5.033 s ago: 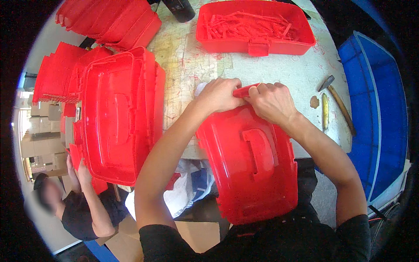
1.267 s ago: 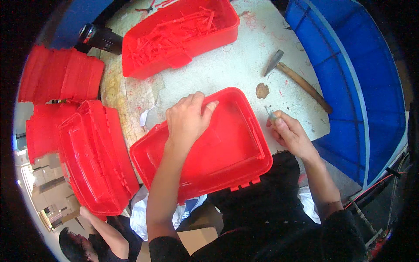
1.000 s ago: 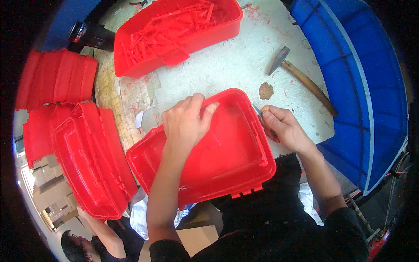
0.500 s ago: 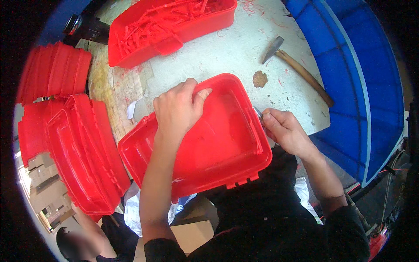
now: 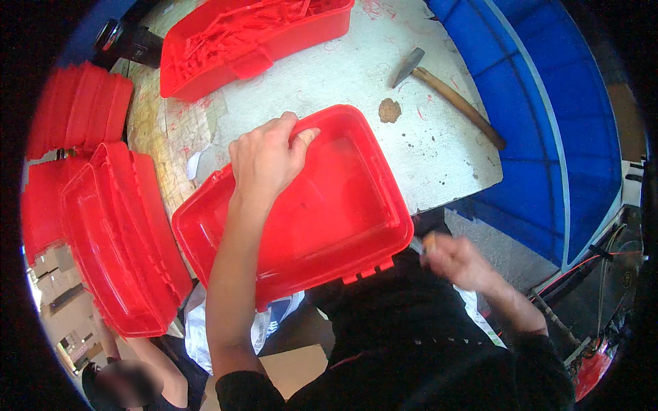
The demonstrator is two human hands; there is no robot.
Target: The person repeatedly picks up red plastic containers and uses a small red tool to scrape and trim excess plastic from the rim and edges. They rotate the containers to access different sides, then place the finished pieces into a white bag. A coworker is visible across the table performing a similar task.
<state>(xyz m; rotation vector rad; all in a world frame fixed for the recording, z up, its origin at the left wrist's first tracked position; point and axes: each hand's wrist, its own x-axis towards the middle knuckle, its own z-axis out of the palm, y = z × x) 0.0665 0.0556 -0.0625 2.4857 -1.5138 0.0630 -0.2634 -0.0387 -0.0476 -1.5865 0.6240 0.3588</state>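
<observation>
A red plastic box (image 5: 336, 185), its open side facing me, is tilted at the near edge of the table. My left hand (image 5: 267, 154) is closed over its far rim, thumb on the inside and fingers outside. Just off the box's near right corner is my right hand (image 5: 459, 262), blurred by motion. Its fingers are closed round a small trimming knife (image 5: 417, 245), whose pale metal blade points toward the corner. Hinge-like tabs (image 5: 370, 269) stick out along the box's near edge.
A red bin (image 5: 295, 41) of red plastic scraps stands at the back. A hammer (image 5: 452, 99) lies on the white table (image 5: 329, 79) beside a blue crate (image 5: 541, 137). Stacked red boxes (image 5: 123, 233) rise at left, next to a black bottle (image 5: 130, 44). Another person (image 5: 147, 373) is at lower left.
My right hand has moved down along the box's right side, from the middle of that edge to the near corner, knife still in it. My left hand keeps its grip on the rim.
</observation>
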